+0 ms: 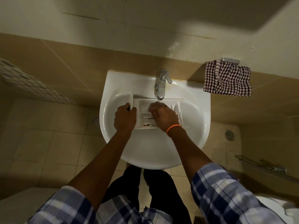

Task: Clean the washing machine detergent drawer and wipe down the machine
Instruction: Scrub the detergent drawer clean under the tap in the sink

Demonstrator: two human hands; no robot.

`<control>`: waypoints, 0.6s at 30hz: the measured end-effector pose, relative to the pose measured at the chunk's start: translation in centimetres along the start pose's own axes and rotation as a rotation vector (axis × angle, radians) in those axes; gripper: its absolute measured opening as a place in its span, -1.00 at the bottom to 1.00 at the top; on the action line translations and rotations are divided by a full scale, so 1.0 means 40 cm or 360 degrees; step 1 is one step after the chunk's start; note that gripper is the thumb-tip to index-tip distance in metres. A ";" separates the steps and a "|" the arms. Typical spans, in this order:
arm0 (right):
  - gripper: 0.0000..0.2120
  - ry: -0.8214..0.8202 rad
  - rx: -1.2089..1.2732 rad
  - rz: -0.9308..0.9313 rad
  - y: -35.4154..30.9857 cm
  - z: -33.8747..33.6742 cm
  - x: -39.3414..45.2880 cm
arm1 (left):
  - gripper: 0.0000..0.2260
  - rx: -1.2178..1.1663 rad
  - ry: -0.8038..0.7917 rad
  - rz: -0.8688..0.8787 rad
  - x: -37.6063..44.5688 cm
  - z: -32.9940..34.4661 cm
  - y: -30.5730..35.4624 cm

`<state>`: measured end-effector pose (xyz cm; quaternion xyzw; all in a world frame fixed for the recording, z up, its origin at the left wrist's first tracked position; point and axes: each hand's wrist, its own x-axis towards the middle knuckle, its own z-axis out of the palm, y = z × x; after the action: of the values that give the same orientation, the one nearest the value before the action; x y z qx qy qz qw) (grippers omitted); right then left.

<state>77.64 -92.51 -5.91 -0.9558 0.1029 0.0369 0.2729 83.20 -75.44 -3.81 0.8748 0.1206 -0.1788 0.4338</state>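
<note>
1. The washing machine is nowhere in sight, so I judge the wipe-down still ahead.
2. The sink (pixel 191 143) holds the detergent drawer (pixel 144 106) under the tap (pixel 161 88).
3. The left hand (pixel 125 118) grips its front panel.
4. The right hand (pixel 163 115) rubs inside, fingers curled; whether it holds anything, I cannot tell.
5. Brown residue (pixel 148 124) remains in the near compartments.

Hidden and blurred parts at the sink

Right hand (pixel 162 116) covered the detergent drawer (pixel 146 110) middle; fingertips blurred under water; toilet (pixel 281 207) cropped at right edge.
</note>
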 end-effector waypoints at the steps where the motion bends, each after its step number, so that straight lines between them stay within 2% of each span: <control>1: -0.66 0.0007 -0.0026 -0.0008 0.011 -0.006 -0.005 | -0.82 -0.0014 -0.0006 -0.0020 0.002 0.000 -0.002; 4: -0.64 0.0168 -0.0161 0.0407 0.041 -0.022 0.007 | -0.81 -0.0025 -0.0018 -0.0009 -0.004 0.010 0.007; 5: -0.66 0.0184 -0.0233 0.0454 0.031 -0.018 0.013 | -0.82 -0.0014 -0.0013 0.0010 -0.008 0.015 0.011; 7: -0.71 0.0097 -0.0283 0.0270 -0.028 0.004 0.024 | -0.82 0.0023 0.0002 0.0041 -0.014 0.024 0.016; 10: -0.78 -0.0104 -0.0080 -0.0184 -0.077 0.024 0.021 | -0.83 0.0032 0.0012 0.0041 -0.011 0.015 0.007; 12: -0.75 -0.0081 -0.0140 -0.0117 -0.040 0.004 0.025 | -0.84 0.0000 0.0020 0.0008 -0.002 0.002 -0.003; 15: -0.69 0.0077 -0.0309 0.0354 0.031 -0.017 0.021 | -0.87 -0.0020 0.0010 0.0017 -0.004 0.000 -0.002; 16: -0.67 0.0094 -0.0350 0.0382 0.023 -0.010 0.019 | -0.85 -0.0015 0.0013 0.0024 -0.007 0.004 -0.001; 18: -0.66 0.0048 -0.0336 0.0163 -0.019 0.011 0.025 | -0.84 0.0002 0.0028 0.0019 -0.008 0.012 0.000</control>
<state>78.80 -91.81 -6.03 -0.9732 0.1512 0.0469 0.1670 82.79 -75.85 -3.95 0.8773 0.1191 -0.1685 0.4333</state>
